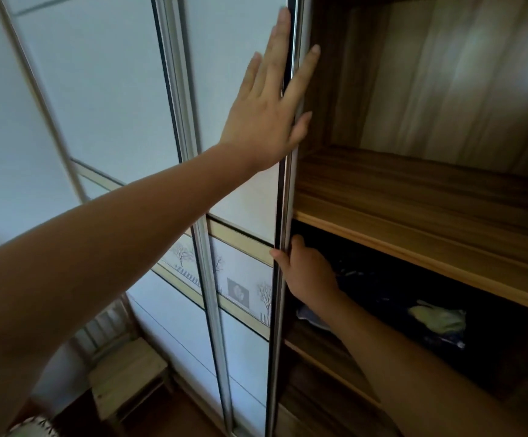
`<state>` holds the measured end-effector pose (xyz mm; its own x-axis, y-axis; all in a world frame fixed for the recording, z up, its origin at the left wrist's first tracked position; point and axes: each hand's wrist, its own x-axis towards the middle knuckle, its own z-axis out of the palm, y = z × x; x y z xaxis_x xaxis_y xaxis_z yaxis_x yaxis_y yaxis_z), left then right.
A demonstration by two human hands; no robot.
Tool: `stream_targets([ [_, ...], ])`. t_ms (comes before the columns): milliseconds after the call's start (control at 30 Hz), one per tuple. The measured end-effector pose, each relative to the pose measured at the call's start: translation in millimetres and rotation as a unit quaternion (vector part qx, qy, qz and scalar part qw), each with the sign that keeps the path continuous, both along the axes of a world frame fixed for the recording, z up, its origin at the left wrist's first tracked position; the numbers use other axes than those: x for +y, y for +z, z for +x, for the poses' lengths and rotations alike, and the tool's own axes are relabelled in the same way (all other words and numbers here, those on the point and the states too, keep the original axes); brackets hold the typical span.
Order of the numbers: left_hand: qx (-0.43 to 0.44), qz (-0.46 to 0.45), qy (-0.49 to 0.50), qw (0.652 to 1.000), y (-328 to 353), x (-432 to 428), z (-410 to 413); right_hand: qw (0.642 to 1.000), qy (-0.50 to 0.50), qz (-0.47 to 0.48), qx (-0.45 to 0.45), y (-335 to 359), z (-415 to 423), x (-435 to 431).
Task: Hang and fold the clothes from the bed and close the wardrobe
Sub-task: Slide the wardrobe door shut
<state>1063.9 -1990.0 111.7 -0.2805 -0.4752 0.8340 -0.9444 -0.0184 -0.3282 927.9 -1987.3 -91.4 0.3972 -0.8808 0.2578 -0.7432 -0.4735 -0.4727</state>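
Wardrobe (pixel 414 89), wood-lined, right bay standing open. Sliding door (pixel 247 197): white panels, metal edge, tree-print band. Left hand (pixel 266 121): fingers straight and spread, flat against the door's edge, high up. Right hand (pixel 307 272): fingers curled round the same edge, just below the upper shelf (pixel 414 222). Clothes (pixel 382 288): dark, with a yellowish piece, on the lower shelf inside. Wooden stool (pixel 127 370): floor, lower left.

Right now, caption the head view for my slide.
Left hand flat on the sliding door, right hand gripping its edge, wardrobe shelves open beside them.
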Motion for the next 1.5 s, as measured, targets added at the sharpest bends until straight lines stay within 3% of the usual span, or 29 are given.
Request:
stream_targets([
  [233, 0.016, -0.016, -0.004, 1.000, -3.9, -11.8, 31.3, 0.998, -0.003, -0.042, 0.038, -6.7, 33.6, -13.2],
  [667, 0.001, -0.039, 0.115, 0.993, -8.3, -16.9, 73.5, 0.992, 0.003, -0.054, 0.113, -2.4, 81.9, -26.8],
  [1300, -0.010, -0.030, 0.117, 0.993, -27.8, -20.0, 115.2, 0.997, 0.059, 0.053, -0.003, -5.2, 114.9, -36.2],
  [1500, -0.027, -0.026, 0.134, 0.990, -31.0, -16.7, 124.2, 0.997, 0.061, 0.048, 0.002, -7.8, 116.1, -38.0],
])
